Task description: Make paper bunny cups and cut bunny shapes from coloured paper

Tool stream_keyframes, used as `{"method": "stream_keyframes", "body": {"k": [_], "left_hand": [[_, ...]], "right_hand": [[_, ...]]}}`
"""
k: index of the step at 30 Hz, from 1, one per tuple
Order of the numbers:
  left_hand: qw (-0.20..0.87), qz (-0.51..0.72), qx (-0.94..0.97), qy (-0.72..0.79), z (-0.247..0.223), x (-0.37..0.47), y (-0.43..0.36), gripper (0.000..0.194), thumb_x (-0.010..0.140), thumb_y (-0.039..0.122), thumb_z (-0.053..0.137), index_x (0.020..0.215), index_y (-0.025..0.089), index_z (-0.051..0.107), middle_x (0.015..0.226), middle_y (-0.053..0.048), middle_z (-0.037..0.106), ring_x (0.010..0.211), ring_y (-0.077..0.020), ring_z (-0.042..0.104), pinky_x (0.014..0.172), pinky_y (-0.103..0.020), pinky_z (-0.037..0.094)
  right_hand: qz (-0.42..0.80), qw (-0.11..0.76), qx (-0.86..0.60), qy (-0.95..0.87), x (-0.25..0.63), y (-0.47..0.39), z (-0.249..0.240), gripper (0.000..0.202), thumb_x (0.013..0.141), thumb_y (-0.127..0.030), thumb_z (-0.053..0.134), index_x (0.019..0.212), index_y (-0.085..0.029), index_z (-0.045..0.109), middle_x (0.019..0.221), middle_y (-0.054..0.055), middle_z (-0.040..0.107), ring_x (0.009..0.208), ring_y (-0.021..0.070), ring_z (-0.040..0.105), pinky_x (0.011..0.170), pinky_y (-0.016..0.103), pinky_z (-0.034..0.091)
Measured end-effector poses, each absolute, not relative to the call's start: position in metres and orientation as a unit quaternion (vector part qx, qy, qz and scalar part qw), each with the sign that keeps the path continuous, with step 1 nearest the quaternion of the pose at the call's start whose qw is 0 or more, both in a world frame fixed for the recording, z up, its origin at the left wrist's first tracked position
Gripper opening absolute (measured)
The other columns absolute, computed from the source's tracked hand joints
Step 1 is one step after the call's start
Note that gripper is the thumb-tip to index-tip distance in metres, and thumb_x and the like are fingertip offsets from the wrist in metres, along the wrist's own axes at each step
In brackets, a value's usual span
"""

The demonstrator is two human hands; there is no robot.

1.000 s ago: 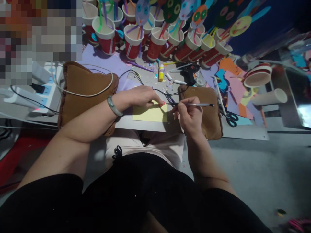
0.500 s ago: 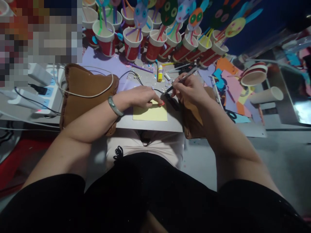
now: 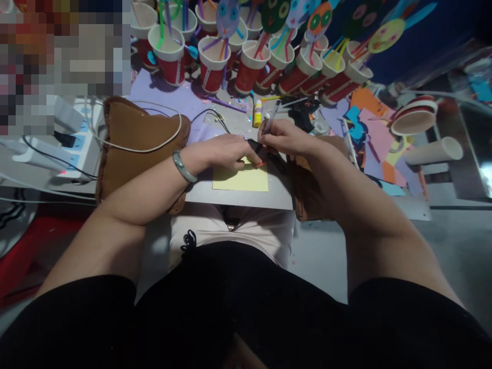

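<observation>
A yellow sheet of paper (image 3: 240, 180) lies at the table's front edge. My left hand (image 3: 230, 151) rests on its upper part, index finger stretched out and pressing down. A small orange-red patch (image 3: 261, 163) shows at that fingertip; I cannot tell whether it is a nail or a separate piece. Just right of it, my right hand (image 3: 282, 137) is closed around a pen (image 3: 272, 115), held upright with a slight tilt. The pen's tip is hidden behind the fingers. A dark object (image 3: 277, 163) lies under my right hand, its kind unclear.
Behind my hands stands a glue stick (image 3: 257, 114), with red paper cups (image 3: 215, 64) holding straws and paper faces beyond. Brown cushions (image 3: 142, 148) flank the paper. Power strips (image 3: 82, 133) with cables are at left; coloured paper scraps (image 3: 378, 123) and a cardboard tube (image 3: 438, 150) at right.
My right hand has moved slightly left and down, closer to my left fingertip. The pen has swung from a slant to nearly upright. My left hand stays on the paper.
</observation>
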State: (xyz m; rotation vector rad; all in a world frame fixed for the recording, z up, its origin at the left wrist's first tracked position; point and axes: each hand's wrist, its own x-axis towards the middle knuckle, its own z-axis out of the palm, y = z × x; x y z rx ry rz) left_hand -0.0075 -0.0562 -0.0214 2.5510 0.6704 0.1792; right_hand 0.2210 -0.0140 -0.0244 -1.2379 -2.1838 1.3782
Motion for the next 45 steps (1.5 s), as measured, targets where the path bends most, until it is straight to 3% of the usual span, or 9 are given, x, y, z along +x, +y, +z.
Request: {"method": "stream_keyframes", "body": {"k": [7,13,17,22,27,34,45], "left_hand": [[0.253,0.072,0.933,0.246,-0.022,-0.007,-0.057,0.044,0.089,0.023,0.062,0.130,0.030,0.077,0.093,-0.005,0.081,0.084,-0.0178,0.070,0.081,-0.030,0.044],[0.257,0.061,0.931,0.253,-0.021,-0.007,-0.057,0.046,0.088,0.022,0.062,0.131,0.032,0.076,0.093,-0.004,0.081,0.085,-0.0190,0.071,0.083,-0.032,0.045],[0.258,0.069,0.933,0.240,-0.021,-0.007,-0.056,0.047,0.086,0.021,0.061,0.130,0.031,0.076,0.090,-0.004,0.081,0.085,-0.0187,0.071,0.083,-0.031,0.045],[0.260,0.057,0.930,0.253,-0.020,-0.007,-0.056,0.049,0.086,0.020,0.061,0.132,0.030,0.075,0.090,-0.004,0.081,0.085,-0.0187,0.071,0.083,-0.031,0.045],[0.250,0.040,0.932,0.260,-0.016,-0.007,-0.057,0.052,0.085,0.019,0.060,0.133,0.032,0.074,0.093,-0.003,0.081,0.085,-0.0185,0.071,0.082,-0.030,0.044],[0.240,0.018,0.931,0.273,-0.011,-0.007,-0.060,0.054,0.086,0.019,0.060,0.137,0.034,0.072,0.098,-0.004,0.081,0.086,-0.0188,0.070,0.082,-0.030,0.044],[0.251,0.034,0.932,0.259,-0.017,-0.009,-0.055,0.054,0.086,0.020,0.060,0.137,0.033,0.072,0.097,-0.002,0.081,0.086,-0.0177,0.069,0.083,-0.029,0.045]], "right_hand": [[0.467,0.077,-0.423,-0.773,0.214,-0.016,-0.015,0.018,0.088,-0.023,0.069,0.077,-0.021,0.054,0.058,-0.005,0.052,0.048,0.0088,0.048,0.044,0.023,0.037],[0.482,0.171,-0.458,-0.727,0.216,-0.012,-0.026,0.025,0.074,-0.018,0.081,0.073,-0.023,0.057,0.055,-0.006,0.053,0.047,0.0094,0.048,0.042,0.023,0.038],[0.497,0.178,-0.424,-0.736,0.218,-0.009,-0.032,0.025,0.069,-0.020,0.083,0.071,-0.024,0.058,0.054,-0.006,0.055,0.048,0.0103,0.049,0.041,0.023,0.039],[0.437,0.185,-0.456,-0.753,0.219,-0.010,-0.032,0.026,0.074,-0.024,0.081,0.072,-0.024,0.056,0.058,-0.004,0.056,0.054,0.0131,0.055,0.046,0.025,0.045],[0.478,0.136,-0.414,-0.763,0.224,-0.012,-0.032,0.015,0.078,-0.023,0.075,0.074,-0.023,0.060,0.061,-0.002,0.059,0.059,0.0151,0.058,0.049,0.026,0.046],[0.489,0.229,-0.451,-0.711,0.228,-0.013,-0.039,0.023,0.069,-0.017,0.081,0.074,-0.023,0.060,0.054,-0.006,0.054,0.048,0.0111,0.050,0.043,0.025,0.045],[0.402,0.250,-0.496,-0.728,0.239,-0.041,-0.041,0.017,0.081,-0.030,0.076,0.081,-0.025,0.060,0.060,-0.002,0.060,0.055,0.0161,0.058,0.050,0.031,0.054]]}}
